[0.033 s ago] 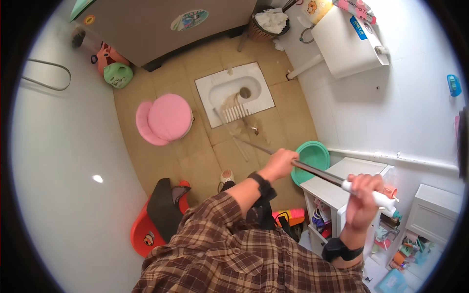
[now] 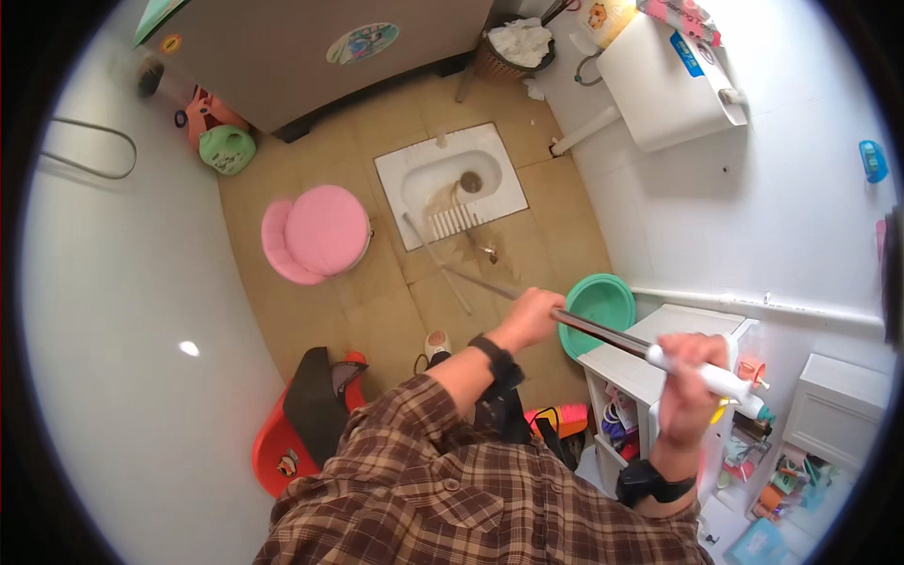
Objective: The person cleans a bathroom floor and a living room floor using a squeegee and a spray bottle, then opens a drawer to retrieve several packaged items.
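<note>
Both my hands hold a long-handled floor squeegee [image 2: 603, 331] with a metal pole, a white grip and a thin straight head. My left hand [image 2: 529, 318] is wrapped round the middle of the pole. Farther up, my right hand [image 2: 692, 365] is closed on the white grip at the upper end. The pole slants away to the left, and its narrow head lies on the tan tiled floor [image 2: 377, 325], close to the near left corner of the white squat toilet [image 2: 452, 184]. Brownish stains show in the toilet's basin.
A pink padded stool [image 2: 325, 231] stands left of the toilet. At right are a green basin [image 2: 603, 306] and a white cabinet [image 2: 629, 369]. A red and black seat [image 2: 273, 447] is near my left side. A full wastebasket [image 2: 499, 64] stands at the back.
Both hands and the squeegee have shifted slightly to the left. The head has slid a little left along the floor. Both hands keep their grip.
</note>
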Available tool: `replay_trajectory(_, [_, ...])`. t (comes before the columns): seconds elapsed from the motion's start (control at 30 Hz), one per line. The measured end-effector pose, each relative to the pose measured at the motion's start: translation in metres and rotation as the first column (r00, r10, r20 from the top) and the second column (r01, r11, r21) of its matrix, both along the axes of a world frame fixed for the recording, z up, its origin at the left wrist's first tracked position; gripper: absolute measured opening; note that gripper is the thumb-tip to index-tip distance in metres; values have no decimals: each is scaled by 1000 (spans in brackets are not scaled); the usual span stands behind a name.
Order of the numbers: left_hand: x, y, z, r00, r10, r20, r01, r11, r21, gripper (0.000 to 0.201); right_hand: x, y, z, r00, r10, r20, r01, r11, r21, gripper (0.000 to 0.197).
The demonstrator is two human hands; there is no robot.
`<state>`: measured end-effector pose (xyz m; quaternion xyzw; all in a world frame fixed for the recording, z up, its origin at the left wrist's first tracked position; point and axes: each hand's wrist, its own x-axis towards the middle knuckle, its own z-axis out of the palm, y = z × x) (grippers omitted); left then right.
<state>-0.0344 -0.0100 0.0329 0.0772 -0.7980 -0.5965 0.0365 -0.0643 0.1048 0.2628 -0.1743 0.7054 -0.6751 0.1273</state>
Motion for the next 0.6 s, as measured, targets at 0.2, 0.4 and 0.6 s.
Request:
replay_trajectory(0.2, [-9, -90, 0, 988, 153, -19, -153, 988, 10, 14, -24, 22, -44, 916, 194, 351, -286, 930, 231, 43])
replay_trajectory(0.4, [-26, -175, 27, 907, 391, 159, -398, 917, 14, 8, -55, 64, -112, 811, 186, 555, -355, 910, 214, 23])
replay_trajectory(0.6, [-20, -210, 64, 799, 584, 143, -598, 797, 81, 10, -88, 76, -166, 673, 290, 680, -526, 835, 165, 22])
